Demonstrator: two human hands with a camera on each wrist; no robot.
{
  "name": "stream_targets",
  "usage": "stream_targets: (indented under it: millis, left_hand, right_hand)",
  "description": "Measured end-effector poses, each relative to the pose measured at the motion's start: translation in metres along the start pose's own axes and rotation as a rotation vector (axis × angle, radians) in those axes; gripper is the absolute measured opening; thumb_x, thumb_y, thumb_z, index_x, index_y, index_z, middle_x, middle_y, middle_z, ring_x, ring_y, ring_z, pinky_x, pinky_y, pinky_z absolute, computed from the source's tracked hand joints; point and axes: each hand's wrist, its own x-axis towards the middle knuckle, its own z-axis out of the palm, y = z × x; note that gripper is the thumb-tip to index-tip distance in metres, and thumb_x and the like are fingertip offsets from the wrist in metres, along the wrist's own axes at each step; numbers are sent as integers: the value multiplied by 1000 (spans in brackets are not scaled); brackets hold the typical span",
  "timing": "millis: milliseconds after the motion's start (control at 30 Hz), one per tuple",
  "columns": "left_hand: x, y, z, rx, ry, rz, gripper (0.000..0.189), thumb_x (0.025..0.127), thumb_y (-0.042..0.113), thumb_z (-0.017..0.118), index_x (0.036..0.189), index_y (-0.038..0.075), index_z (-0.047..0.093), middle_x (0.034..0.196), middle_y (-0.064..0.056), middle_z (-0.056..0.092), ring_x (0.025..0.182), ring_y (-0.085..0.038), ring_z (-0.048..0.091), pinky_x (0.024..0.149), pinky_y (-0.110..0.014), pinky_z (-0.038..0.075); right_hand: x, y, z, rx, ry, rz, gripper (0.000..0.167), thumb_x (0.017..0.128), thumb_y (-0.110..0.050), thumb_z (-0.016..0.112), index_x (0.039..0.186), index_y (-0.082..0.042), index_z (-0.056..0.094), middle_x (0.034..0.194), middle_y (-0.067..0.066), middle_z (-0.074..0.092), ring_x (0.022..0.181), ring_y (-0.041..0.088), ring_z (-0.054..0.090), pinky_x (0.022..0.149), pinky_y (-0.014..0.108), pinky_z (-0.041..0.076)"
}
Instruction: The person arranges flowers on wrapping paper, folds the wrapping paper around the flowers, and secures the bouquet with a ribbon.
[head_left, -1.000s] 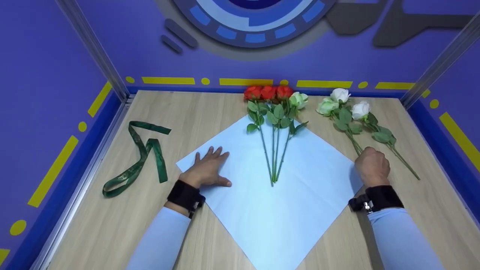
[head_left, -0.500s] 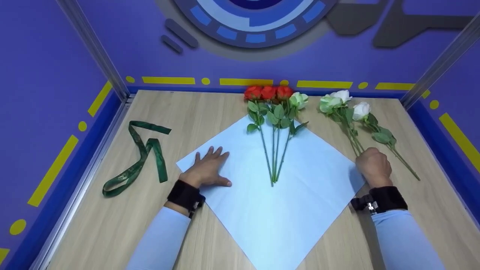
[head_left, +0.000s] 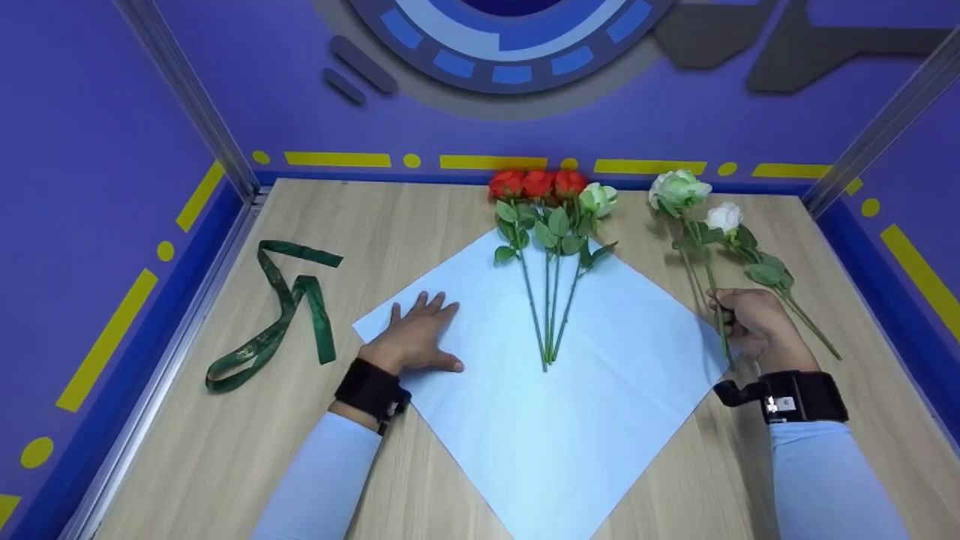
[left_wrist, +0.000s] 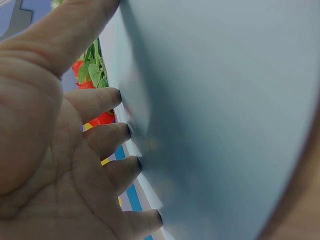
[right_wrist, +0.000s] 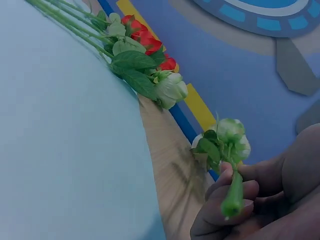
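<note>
My right hand (head_left: 763, 324) pinches the stem of a pale green rose (head_left: 679, 189) between thumb and fingers at the paper's right corner. In the right wrist view the stem's cut end (right_wrist: 232, 202) points towards the camera, past the curled fingers. A white rose lies behind the green one, mostly hidden in the head view. My left hand (head_left: 412, 337) rests with spread fingers on the left part of a pale blue wrapping sheet (head_left: 480, 420). On the sheet's upper part lie several red roses (head_left: 537, 184) and another pale green rose (head_left: 598, 199), stems gathered together.
A separate white rose (head_left: 724, 217) lies to the right on the wooden table (head_left: 405, 225). A dark green ribbon (head_left: 281, 322) lies loosely looped at the left. Blue walls (head_left: 450, 135) with yellow marks stand behind and at both sides.
My right hand has turned and shifted slightly right, raising the pale green rose, which now covers the white rose behind it. My left hand has stayed in place.
</note>
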Motion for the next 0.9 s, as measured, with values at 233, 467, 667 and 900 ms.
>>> stream_targets:
  millis: [233, 467, 667, 900]
  left_hand:
    - [0, 0, 0, 4, 1, -2, 107, 83, 54, 85, 166, 16, 29, 175, -14, 16, 163, -39, 4, 126, -71, 3]
    - [0, 0, 0, -6, -9, 2, 107, 84, 54, 84, 167, 16, 28, 175, -14, 14, 163, -39, 3, 126, -71, 1]
    - [-1, 0, -2, -13, -6, 5, 108, 83, 54, 85, 166, 15, 29, 175, -16, 15, 163, -40, 4, 125, -72, 2]
    - [-1, -1, 0, -20, -6, 6, 107, 83, 54, 85, 166, 15, 29, 175, -15, 15, 163, -39, 3, 125, -72, 1]
  right_hand:
    - [2, 7, 5, 379, -166, -31, 36, 113, -13, 39, 100, -8, 72, 87, 3, 69, 71, 11, 57, 63, 23, 48]
    - [11, 17, 8, 668, -318, -91, 30, 113, -11, 41, 106, 2, 67, 92, 11, 69, 75, 18, 63, 60, 23, 46]
    - [17, 24, 12, 809, -419, -144, 31, 112, -7, 39, 107, 7, 66, 95, 15, 68, 82, 22, 63, 69, 28, 52]
    - [18, 27, 16, 797, -350, -84, 32, 113, -6, 38, 106, 7, 66, 94, 16, 70, 80, 21, 66, 70, 31, 56]
